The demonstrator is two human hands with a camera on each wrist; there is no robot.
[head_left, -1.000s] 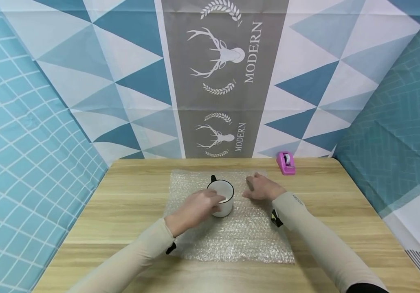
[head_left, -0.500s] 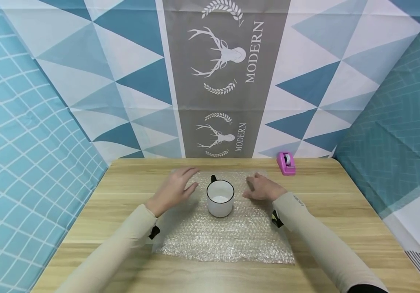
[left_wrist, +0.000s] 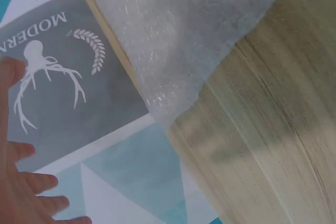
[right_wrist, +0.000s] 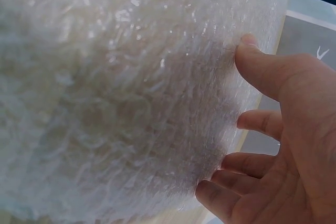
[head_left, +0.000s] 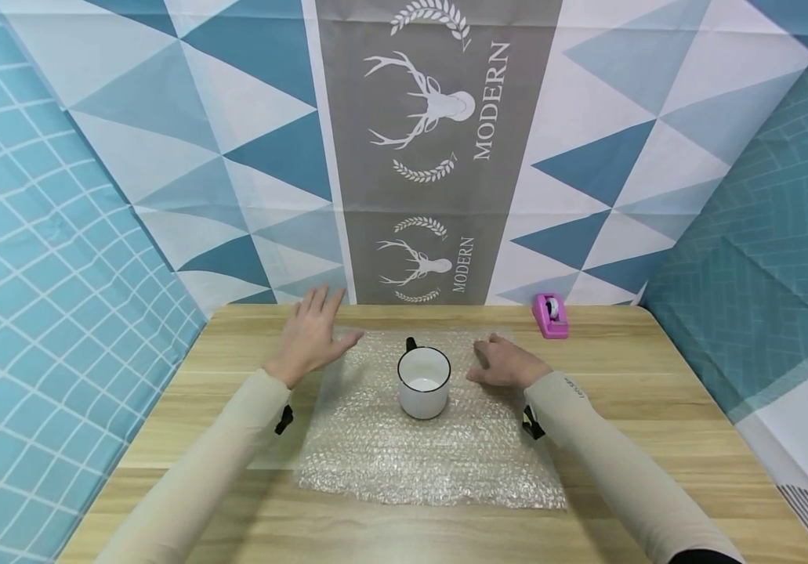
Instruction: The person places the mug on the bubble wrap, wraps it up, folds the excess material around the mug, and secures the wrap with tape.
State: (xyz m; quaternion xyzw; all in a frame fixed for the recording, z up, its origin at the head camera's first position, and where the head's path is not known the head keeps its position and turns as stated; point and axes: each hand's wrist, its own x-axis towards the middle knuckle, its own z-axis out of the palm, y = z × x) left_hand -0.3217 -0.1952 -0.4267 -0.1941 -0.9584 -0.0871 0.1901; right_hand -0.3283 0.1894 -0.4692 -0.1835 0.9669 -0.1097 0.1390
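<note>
- Swinging away from the white mug, our left hand is now near the far left corner of the bubble wrap, fingers spread, holding nothing.
- We judge the white mug placed: it stands upright mid-wrap, untouched.
- Our right hand has stayed put, fingers loosely bent, nothing visibly gripped; we cannot tell how firmly its fingertips press.
- The left wrist view mostly crops the white mug.
</note>
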